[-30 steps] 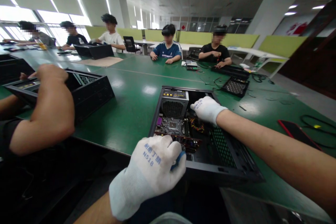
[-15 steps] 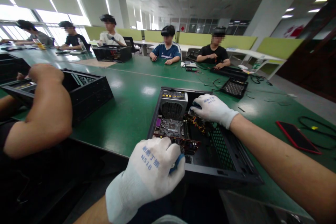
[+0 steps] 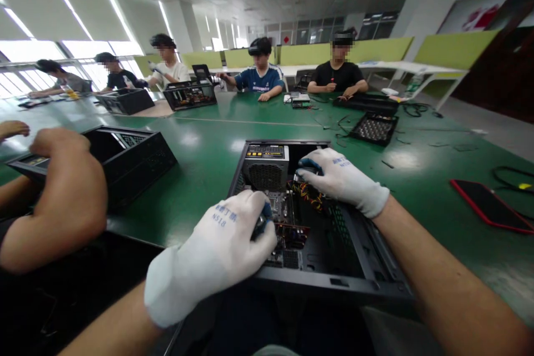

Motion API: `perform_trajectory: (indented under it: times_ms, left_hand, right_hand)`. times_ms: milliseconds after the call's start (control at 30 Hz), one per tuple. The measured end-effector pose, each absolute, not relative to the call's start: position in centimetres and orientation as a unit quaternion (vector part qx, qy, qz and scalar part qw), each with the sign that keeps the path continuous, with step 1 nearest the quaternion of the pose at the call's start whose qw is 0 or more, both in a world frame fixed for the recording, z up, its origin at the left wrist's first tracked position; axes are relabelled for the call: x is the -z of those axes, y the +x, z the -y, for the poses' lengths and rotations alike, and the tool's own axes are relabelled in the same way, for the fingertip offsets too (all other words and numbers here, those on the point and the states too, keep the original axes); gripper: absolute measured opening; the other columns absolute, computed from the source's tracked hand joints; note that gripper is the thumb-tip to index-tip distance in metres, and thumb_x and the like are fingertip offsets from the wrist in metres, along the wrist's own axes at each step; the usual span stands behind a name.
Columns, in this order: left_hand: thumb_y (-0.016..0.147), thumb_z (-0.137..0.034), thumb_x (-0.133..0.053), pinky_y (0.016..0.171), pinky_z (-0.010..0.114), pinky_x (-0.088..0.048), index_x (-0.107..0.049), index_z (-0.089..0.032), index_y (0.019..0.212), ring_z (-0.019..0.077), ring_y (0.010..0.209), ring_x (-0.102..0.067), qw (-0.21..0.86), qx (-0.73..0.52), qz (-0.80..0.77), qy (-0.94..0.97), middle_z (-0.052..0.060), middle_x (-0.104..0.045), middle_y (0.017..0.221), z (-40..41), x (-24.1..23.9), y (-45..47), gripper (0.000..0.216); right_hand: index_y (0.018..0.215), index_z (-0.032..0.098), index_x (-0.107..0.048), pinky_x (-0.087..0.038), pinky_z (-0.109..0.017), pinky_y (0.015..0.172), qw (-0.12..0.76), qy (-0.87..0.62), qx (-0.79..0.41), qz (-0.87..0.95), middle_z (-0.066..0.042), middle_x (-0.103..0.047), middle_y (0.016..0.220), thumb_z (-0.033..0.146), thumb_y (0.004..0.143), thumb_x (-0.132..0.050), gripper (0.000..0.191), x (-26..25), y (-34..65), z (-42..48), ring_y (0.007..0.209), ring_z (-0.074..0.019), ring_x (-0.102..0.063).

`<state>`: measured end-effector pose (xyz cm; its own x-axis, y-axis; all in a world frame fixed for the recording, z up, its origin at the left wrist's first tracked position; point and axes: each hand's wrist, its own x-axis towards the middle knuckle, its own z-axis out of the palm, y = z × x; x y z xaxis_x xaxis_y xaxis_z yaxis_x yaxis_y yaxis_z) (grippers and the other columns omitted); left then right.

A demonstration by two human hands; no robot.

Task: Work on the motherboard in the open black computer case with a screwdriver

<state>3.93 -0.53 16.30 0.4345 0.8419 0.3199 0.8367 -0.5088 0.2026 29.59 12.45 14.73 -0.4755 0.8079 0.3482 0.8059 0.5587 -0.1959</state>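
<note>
A black PC case (image 3: 317,281) lies open-side up in front of me. Over its left side is my left hand (image 3: 229,228), in a white glove with a blue palm, its fingers curled around something dark and partly hidden. Beneath that hand, part of the motherboard (image 3: 277,204) shows, with an expansion card (image 3: 298,235) on it. My right hand (image 3: 334,175), gloved the same way, reaches into the far right of the case; its fingers and thumb close on something I cannot make out. Close to it are a boxy power supply (image 3: 265,173) and a yellow, red and black cable bundle (image 3: 306,194).
A co-worker's bent arm (image 3: 70,194) and another black case (image 3: 137,167) are at my left. A red-edged black phone-like slab (image 3: 492,206) lies at right on the green table (image 3: 200,150). Beyond are a honeycombed black panel (image 3: 374,128), cables and several seated people.
My left hand has moved forward and left, from the case's near edge to over the motherboard. My right hand stays at the same spot in the case. Across the table, a person in blue extends an arm.
</note>
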Motion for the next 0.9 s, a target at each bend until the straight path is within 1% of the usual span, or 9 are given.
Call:
perform_trajectory:
  times_ms: [100,233,300,367,467,633,733,833,900]
  left_hand:
    - [0.096,-0.027,-0.051,0.093,0.041,-0.054,-0.059,-0.015,0.117,0.0265,0.104,-0.068,0.016,-0.117,-0.506,0.854,0.012,-0.068,0.11,-3.0,-16.4,5.0,0.026]
    - [0.096,-0.03,-0.053,0.096,0.042,-0.055,-0.057,-0.014,0.132,0.0295,0.113,-0.069,0.024,0.052,-0.503,0.863,0.017,-0.067,0.124,-8.2,-15.4,7.0,0.039]
    - [0.092,-0.027,-0.059,0.095,0.04,-0.056,-0.057,-0.013,0.132,0.03,0.114,-0.07,0.029,0.13,-0.492,0.86,0.018,-0.068,0.125,-10.6,-14.8,8.1,0.043]
    - [0.084,-0.025,-0.068,0.094,0.037,-0.057,-0.06,-0.012,0.128,0.0302,0.112,-0.071,0.037,0.178,-0.486,0.855,0.018,-0.071,0.123,-12.5,-14.2,9.1,0.046]
    - [0.075,-0.024,-0.078,0.095,0.035,-0.057,-0.066,-0.013,0.12,0.0304,0.112,-0.071,0.044,0.223,-0.477,0.849,0.017,-0.073,0.122,-14.5,-13.3,10.0,0.048]
    - [0.073,-0.026,-0.081,0.101,0.034,-0.054,-0.07,-0.014,0.115,0.0298,0.114,-0.071,0.057,0.272,-0.452,0.848,0.015,-0.074,0.121,-15.9,-11.4,10.4,0.045]
    - [0.072,-0.025,-0.082,0.103,0.034,-0.053,-0.069,-0.015,0.119,0.0294,0.115,-0.07,0.059,0.275,-0.45,0.848,0.015,-0.074,0.122,-16.1,-10.4,10.2,0.05]
    - [0.071,-0.025,-0.083,0.105,0.035,-0.052,-0.066,-0.018,0.126,0.0289,0.118,-0.069,0.052,0.266,-0.456,0.848,0.015,-0.072,0.127,-16.3,-9.7,9.9,0.058]
    - [0.072,-0.024,-0.082,0.106,0.036,-0.051,-0.065,-0.017,0.129,0.0294,0.121,-0.067,0.048,0.265,-0.454,0.849,0.015,-0.07,0.13,-16.4,-9.5,9.8,0.059]
  right_hand:
    - [0.117,0.012,-0.071,-0.046,-0.039,0.099,0.201,-0.468,-0.004,0.861,-0.016,-0.071,0.115,0.046,0.097,-0.055,0.042,-14.5,29.8,-12.6,0.109,-0.0286,-0.062]
    - [0.118,0.013,-0.071,-0.045,-0.039,0.101,0.203,-0.469,-0.003,0.86,-0.015,-0.071,0.116,0.047,0.097,-0.056,0.043,-14.3,29.9,-12.7,0.111,-0.0287,-0.061]
    - [0.117,0.013,-0.071,-0.044,-0.039,0.102,0.208,-0.463,-0.005,0.861,-0.015,-0.071,0.115,0.047,0.097,-0.056,0.042,-14.3,30.0,-12.6,0.111,-0.0285,-0.061]
    - [0.117,0.013,-0.071,-0.044,-0.038,0.101,0.216,-0.458,-0.011,0.862,-0.014,-0.071,0.115,0.047,0.097,-0.057,0.042,-14.3,30.1,-12.6,0.11,-0.0283,-0.061]
    - [0.115,0.014,-0.071,-0.044,-0.038,0.1,0.229,-0.455,-0.021,0.861,-0.014,-0.071,0.114,0.047,0.097,-0.057,0.041,-14.3,30.2,-12.6,0.109,-0.0281,-0.061]
    - [0.115,0.015,-0.072,-0.044,-0.041,0.1,0.239,-0.443,-0.026,0.864,-0.014,-0.071,0.113,0.048,0.097,-0.057,0.041,-14.2,30.4,-12.5,0.109,-0.0297,-0.061]
    - [0.115,0.014,-0.072,-0.045,-0.043,0.099,0.232,-0.431,-0.028,0.872,-0.015,-0.071,0.114,0.047,0.097,-0.057,0.041,-14.3,30.3,-12.4,0.109,-0.0308,-0.061]
    - [0.116,0.013,-0.072,-0.045,-0.043,0.098,0.229,-0.426,-0.033,0.875,-0.015,-0.07,0.112,0.046,0.097,-0.058,0.04,-14.3,30.3,-12.3,0.108,-0.0305,-0.061]
    - [0.116,0.013,-0.072,-0.045,-0.044,0.099,0.23,-0.422,-0.029,0.877,-0.015,-0.07,0.113,0.046,0.097,-0.058,0.041,-14.2,30.4,-12.3,0.109,-0.0308,-0.061]
